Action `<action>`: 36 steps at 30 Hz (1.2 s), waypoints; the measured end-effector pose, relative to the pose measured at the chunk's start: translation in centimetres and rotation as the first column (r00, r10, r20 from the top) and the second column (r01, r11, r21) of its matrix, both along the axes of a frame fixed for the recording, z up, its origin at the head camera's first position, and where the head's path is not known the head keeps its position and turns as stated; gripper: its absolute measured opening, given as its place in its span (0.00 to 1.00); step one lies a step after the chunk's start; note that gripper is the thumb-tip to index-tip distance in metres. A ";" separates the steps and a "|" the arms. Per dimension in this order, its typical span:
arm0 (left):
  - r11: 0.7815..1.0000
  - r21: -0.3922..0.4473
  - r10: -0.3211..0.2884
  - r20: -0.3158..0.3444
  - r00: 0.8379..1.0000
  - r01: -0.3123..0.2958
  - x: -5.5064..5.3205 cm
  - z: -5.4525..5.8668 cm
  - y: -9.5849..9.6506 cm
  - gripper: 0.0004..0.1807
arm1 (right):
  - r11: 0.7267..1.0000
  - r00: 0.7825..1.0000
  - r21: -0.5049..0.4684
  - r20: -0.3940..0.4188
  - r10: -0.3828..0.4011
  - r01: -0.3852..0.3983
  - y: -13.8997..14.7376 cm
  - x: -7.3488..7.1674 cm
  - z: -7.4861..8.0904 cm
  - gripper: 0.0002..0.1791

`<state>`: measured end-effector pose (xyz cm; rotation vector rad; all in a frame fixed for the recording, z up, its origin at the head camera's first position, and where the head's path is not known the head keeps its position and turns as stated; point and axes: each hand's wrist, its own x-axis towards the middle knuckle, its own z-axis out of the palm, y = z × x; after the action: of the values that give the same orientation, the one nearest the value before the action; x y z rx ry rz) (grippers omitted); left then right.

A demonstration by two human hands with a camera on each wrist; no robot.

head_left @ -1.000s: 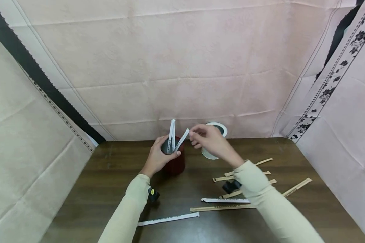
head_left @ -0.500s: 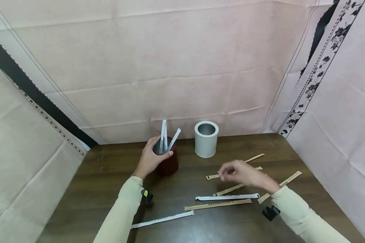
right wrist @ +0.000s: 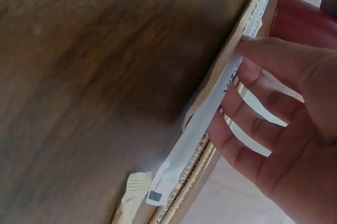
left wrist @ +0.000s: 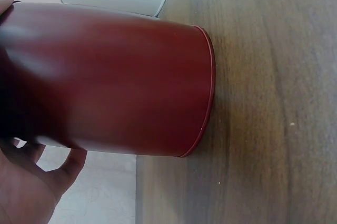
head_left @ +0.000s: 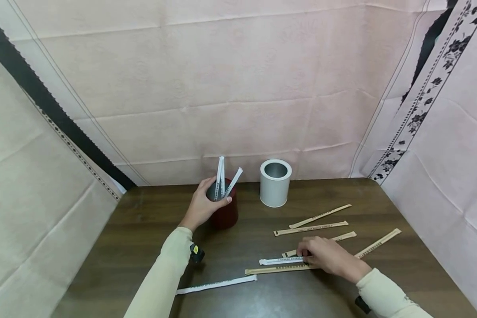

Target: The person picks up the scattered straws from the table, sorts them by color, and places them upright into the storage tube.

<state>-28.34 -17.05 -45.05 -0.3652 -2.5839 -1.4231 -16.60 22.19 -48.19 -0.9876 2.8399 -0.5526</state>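
My left hand [head_left: 200,206] grips the rim of a dark red round holder [head_left: 225,217], thumb on the near side. White paper-wrapped straws [head_left: 233,182] stand inside it, leaning apart. In the left wrist view the red wall [left wrist: 121,82] fills much of the picture, and its base meets the table. Low over the table, my right hand [head_left: 330,256] pinches a white paper-wrapped straw [head_left: 281,261]. The right wrist view shows thumb and fingertips on either side of this straw [right wrist: 195,134], which lies close along tan-wrapped ones.
A pale grey round holder [head_left: 275,190] stands right of the red one. Several tan-wrapped straws lie about the right hand, among them one farther back [head_left: 319,216] and one in front [head_left: 276,268]. Another white straw [head_left: 216,285] lies nearer me. Cloth walls [head_left: 238,132] border the table.
My right hand has moved away from the red holder, down and to the right, and now pinches a white straw on the table. The left hand keeps its grip on the holder.
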 end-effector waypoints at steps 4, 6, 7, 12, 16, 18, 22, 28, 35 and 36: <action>1.000 0.006 0.005 0.010 1.000 -0.005 0.1 -0.1 -0.1 0.52 | 0.999 0.999 -0.035 -0.031 -0.023 0.022 -0.2 -0.2 0.7 0.11; 1.000 0.003 0.004 0.011 1.000 -0.004 0.2 -0.1 -0.2 0.52 | 0.996 0.998 -0.084 -0.044 -0.037 0.033 -0.4 -0.3 1.6 0.12; 1.000 0.003 0.003 0.011 1.000 -0.003 0.3 -0.1 -0.2 0.52 | 0.993 0.998 -0.113 -0.055 -0.038 0.031 -0.5 -0.5 2.2 0.12; 1.000 0.000 0.006 0.000 1.000 -0.006 0.4 -0.2 -0.5 0.52 | 0.950 0.995 -0.311 -0.096 0.004 -0.034 -1.8 -1.6 5.8 0.15; 1.000 0.004 0.010 -0.003 1.000 -0.010 0.4 -0.5 -0.6 0.51 | 0.876 0.998 -0.480 -0.058 0.010 -0.037 -3.8 -2.8 8.4 0.13; 1.000 0.004 0.009 -0.002 1.000 -0.009 0.4 -0.5 -0.6 0.51 | 0.839 1.000 -0.545 -0.019 -0.017 0.004 -5.0 -3.3 9.4 0.14; 1.000 0.003 0.005 0.006 1.000 -0.005 0.4 -0.6 -0.4 0.51 | 0.740 0.997 -0.667 0.060 -0.054 0.080 -7.9 -4.4 11.1 0.16; 1.000 0.008 0.003 0.016 1.000 -0.003 0.3 -0.3 -0.2 0.51 | 0.515 0.990 -0.848 0.139 -0.017 0.128 -13.0 -6.4 13.1 0.19; 0.999 0.042 -0.011 -0.018 1.000 0.012 -0.1 0.0 0.1 0.50 | 0.441 0.998 -0.895 0.054 -0.023 0.059 -18.7 -9.0 13.5 0.19; 0.999 0.045 -0.011 -0.024 1.000 0.013 -0.1 0.0 0.1 0.49 | 0.450 0.999 -0.891 0.047 -0.024 0.053 -19.4 -9.5 13.2 0.19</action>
<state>-28.46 -16.97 -45.07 -0.3896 -2.5301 -1.4696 -26.07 2.80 -34.98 -0.9351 2.4010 -2.2055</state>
